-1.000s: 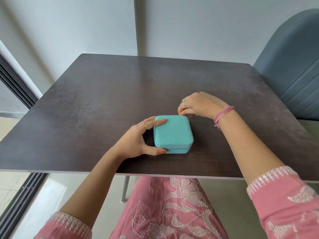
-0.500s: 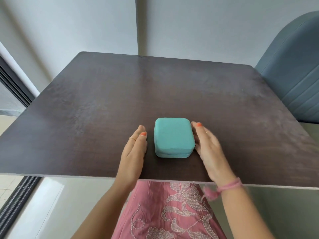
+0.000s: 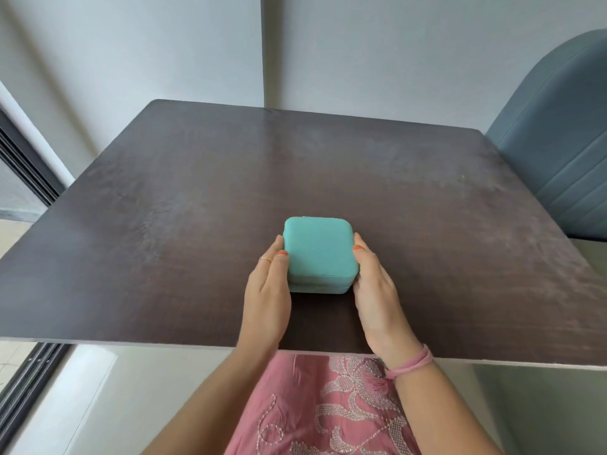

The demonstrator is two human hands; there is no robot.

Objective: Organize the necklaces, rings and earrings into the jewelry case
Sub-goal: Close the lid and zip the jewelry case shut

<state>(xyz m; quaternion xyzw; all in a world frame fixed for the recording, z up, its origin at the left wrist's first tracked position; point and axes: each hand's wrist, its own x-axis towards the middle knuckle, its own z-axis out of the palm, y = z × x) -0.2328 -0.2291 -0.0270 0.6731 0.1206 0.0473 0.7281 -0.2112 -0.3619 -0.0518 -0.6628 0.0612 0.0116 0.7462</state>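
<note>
A small teal jewelry case with rounded corners lies closed on the dark wooden table, near the front edge. My left hand lies along its left side with straight fingers touching the wall. Against the right side presses my right hand, fingers straight too. No necklaces, rings or earrings lie loose in view; I wear a thin ring on my left hand.
A blue-grey upholstered chair stands at the table's right side. Grey walls close off the back. A dark window frame runs along the left. My pink embroidered clothing shows below the table edge.
My right hand left the case's back edge and came round to its right side. My left hand let go its grip. Both hands now lie flat against the case's sides.
</note>
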